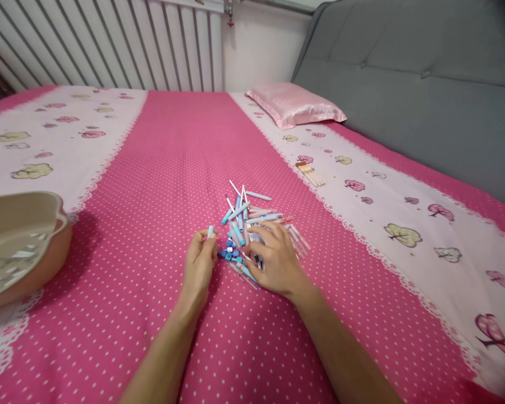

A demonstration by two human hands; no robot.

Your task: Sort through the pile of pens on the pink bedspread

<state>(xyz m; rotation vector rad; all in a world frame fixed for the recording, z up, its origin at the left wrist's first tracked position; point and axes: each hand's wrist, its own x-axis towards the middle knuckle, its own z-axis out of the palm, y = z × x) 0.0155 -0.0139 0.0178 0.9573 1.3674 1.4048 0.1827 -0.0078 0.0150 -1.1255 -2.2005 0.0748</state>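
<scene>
**Inspection: hands at the pen heap on the bed**

I note a heap of slim plastic pens [246, 216] in pale blue, pink and white. It lies near the middle of a pink cotton bedsheet with small white dots [160, 185]. The barrels are smooth and lie crossed at all angles, and any print on them is too small to read.

The left hand [200, 258] is closed, with its fingertips pinching a small pale-blue plastic piece [211, 230]. This is possibly a pen cap, held upright just left of the heap.

The right hand [275, 258] lies palm down on the near side of the heap with fingers bent over several barrels. I cannot tell whether it grips any.

Farther right, a tied bundle of beige sticks [310, 173] rests on the pale border printed with trees. A glossy pink satin pillow [294, 105] sits against a grey padded headboard [425, 73]. A shallow beige basket [17, 241] stands at the left edge.
</scene>
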